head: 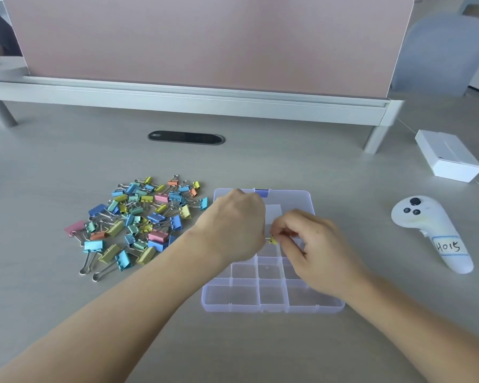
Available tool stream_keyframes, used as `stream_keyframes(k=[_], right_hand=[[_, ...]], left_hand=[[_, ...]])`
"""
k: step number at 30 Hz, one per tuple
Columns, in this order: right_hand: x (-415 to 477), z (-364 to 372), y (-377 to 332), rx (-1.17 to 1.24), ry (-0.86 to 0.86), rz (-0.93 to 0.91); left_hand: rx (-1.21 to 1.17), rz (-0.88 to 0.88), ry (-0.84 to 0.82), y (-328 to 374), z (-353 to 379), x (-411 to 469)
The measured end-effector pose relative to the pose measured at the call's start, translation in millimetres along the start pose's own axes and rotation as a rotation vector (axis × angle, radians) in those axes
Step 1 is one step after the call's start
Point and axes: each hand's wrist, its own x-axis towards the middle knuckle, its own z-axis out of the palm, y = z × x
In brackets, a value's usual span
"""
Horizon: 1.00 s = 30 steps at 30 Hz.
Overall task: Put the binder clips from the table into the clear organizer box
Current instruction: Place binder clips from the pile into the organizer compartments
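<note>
A pile of coloured binder clips (pixel 138 225), blue, yellow, pink, orange and teal, lies on the table left of the clear organizer box (pixel 271 297). The box has several small compartments, and those in its near rows look empty. Both hands hover over the middle of the box. My right hand (pixel 313 244) pinches a small yellow binder clip (pixel 273 240) with its fingertips. My left hand (pixel 233 225) is curled right beside that clip, fingers meeting it; whether it also grips the clip is hidden by its knuckles.
A white handheld controller (pixel 432 233) labelled H015 lies to the right of the box. A white cardboard box (pixel 448 156) sits at the far right. A pink divider panel on a grey rail (pixel 194 98) runs across the back, with a cable slot (pixel 186 137) before it.
</note>
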Motion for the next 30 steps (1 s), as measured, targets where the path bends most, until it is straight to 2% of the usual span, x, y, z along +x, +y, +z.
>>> stream_keyframes(k=[4,9,16,30], right_hand=[[1,1,1,-0.014,-0.016,-0.015],[1,0,2,-0.014,-0.037,-0.004],[0,0,1,-0.005,-0.03,0.049],[-3,1,5,-0.017,-0.004,0.066]], left_hand=[[-0.115,-0.054,-0.041,-5,-2,-2],[-0.091,-0.044,-0.12,-4,-7,1],[0.104,-0.052,0.056,6,8,-1],[0.089,-0.042,0.069,4,18,4]])
